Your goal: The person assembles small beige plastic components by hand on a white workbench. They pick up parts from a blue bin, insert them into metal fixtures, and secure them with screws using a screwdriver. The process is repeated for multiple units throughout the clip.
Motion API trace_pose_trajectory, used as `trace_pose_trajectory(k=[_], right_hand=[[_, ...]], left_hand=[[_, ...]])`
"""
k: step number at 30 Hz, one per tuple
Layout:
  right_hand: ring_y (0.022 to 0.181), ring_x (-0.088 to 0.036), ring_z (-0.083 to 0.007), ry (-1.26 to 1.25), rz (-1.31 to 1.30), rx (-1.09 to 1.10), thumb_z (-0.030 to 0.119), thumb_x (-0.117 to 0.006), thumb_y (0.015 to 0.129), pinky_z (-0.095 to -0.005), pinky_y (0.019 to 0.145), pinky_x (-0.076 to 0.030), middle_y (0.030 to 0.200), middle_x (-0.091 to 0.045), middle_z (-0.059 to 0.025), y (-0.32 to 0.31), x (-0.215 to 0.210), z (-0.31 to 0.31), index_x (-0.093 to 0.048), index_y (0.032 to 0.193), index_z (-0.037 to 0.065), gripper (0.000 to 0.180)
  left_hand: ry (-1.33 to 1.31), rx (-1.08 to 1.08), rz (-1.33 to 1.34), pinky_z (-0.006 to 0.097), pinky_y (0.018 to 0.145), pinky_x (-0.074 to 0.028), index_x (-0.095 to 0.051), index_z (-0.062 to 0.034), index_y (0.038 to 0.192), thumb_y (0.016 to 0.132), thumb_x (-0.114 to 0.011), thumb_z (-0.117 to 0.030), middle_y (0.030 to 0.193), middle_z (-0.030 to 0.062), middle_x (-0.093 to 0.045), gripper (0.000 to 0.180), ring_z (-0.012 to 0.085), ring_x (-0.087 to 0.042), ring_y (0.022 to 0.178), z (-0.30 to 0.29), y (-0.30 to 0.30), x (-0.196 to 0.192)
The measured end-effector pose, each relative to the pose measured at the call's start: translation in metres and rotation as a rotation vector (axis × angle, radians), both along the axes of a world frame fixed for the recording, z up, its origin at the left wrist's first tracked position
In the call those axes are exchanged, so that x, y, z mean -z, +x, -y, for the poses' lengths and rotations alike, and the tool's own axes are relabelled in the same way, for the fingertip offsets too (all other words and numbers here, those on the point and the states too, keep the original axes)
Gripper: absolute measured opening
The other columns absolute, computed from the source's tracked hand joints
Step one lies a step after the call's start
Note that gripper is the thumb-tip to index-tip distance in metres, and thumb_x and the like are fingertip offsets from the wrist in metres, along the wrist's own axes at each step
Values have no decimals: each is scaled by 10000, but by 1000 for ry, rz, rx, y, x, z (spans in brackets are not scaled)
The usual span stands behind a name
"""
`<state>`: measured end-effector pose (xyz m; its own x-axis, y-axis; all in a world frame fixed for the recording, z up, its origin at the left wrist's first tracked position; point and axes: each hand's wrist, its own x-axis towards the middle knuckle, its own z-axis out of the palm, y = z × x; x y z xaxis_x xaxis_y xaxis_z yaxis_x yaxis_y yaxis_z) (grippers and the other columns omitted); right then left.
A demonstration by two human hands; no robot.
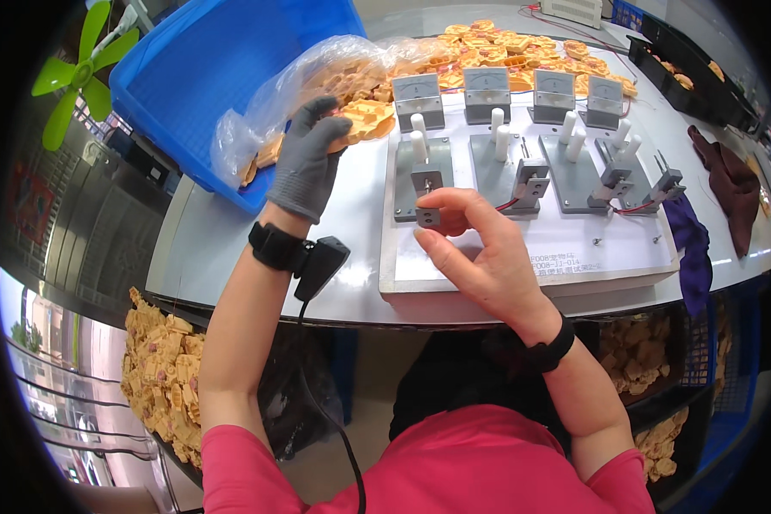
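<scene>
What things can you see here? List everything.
fan: one, green, upper left
bin: one large, blue, upper left
bag: one, clear, against the bin
parts: many, yellow, heaped behind the meters and below the table
table: one, white, centre
board: one, white, on the table
meters: four, grey, board's back row
stands: four, grey, before the meters
pegs: eight, white, paired on the stands
tray: at least one, black, upper right
cloths: two, brown and purple, right side
wristbands: two, black, one per wrist
left hand: one, grey glove, holding one part
right hand: one, bare, fingers at the leftmost stand
</scene>
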<state>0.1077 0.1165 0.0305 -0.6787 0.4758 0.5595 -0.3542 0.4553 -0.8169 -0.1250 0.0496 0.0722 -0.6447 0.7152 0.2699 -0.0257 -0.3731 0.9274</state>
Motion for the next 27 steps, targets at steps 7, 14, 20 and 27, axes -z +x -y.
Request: trace_pose_trajectory(k=[7,14,20,27], right_hand=[[809,-527,-118,-59,5,-28,105,-692,852,-271,788,-448,839,-579,-26,2,-2,3,-610,1136,47,302],[793,-637,-196,14,-45,2,164,-699,844,-310,734,-507,956,-639,-108,1,1,1,-607,1112,36,311],[834,-600,-212,45,-55,124,102,-688,837,-324,750,-492,978,-606,-112,-2,0,0,-586,1118,19,310],[846,-555,-258,190,-100,190,-6,-687,791,-354,778,-470,978,-567,-116,-4,4,2,-579,1083,24,313]], left_hand=[[-157,-148,-1061,310,939,-441,-598,-41,1088,812,-636,-153,1047,102,-580,300,219,-568,999,-21,28,-11],[-421,310,-880,283,963,-416,-569,-29,1242,1006,-428,-259,1151,81,-586,359,140,-529,1101,-8,56,-31],[-330,356,-933,352,1052,-373,-504,-50,1351,1025,-390,-345,1336,90,-547,454,185,-479,1284,-7,36,-19],[-938,36,-631,399,1057,-381,-460,-68,1399,896,-590,-465,1440,121,-447,654,255,-443,1311,0,-72,-7]])
